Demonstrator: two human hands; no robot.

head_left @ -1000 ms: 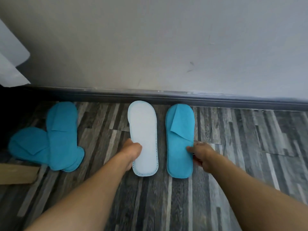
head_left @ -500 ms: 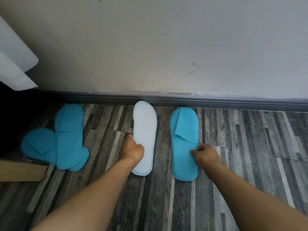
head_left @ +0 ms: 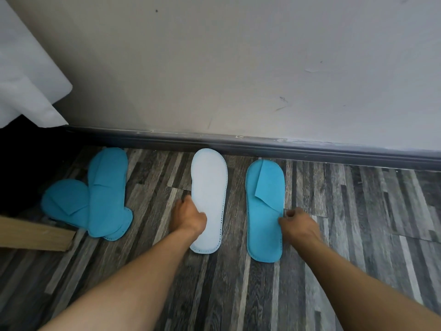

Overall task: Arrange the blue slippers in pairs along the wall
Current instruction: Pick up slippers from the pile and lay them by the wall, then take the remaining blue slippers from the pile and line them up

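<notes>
Two slippers lie side by side on the floor, toes against the dark skirting board [head_left: 262, 143]. The left one [head_left: 210, 187] is upside down, showing its white sole. The right one [head_left: 265, 223] is blue side up with its flap folded over. My left hand [head_left: 188, 217] grips the left edge of the white-soled slipper. My right hand [head_left: 298, 223] pinches the right edge of the blue slipper. A pile of more blue slippers [head_left: 100, 197] lies overlapped at the left.
A grey wall [head_left: 238, 68] rises behind the skirting board. White cloth [head_left: 26, 80] hangs at the top left over a dark gap. A cardboard piece [head_left: 35, 235] lies at the left edge. Wood-pattern floor [head_left: 358, 223] stretches to the right.
The two slippers have been pushed toward the wall and spread a little further apart. Both hands kept their hold on the edges.
</notes>
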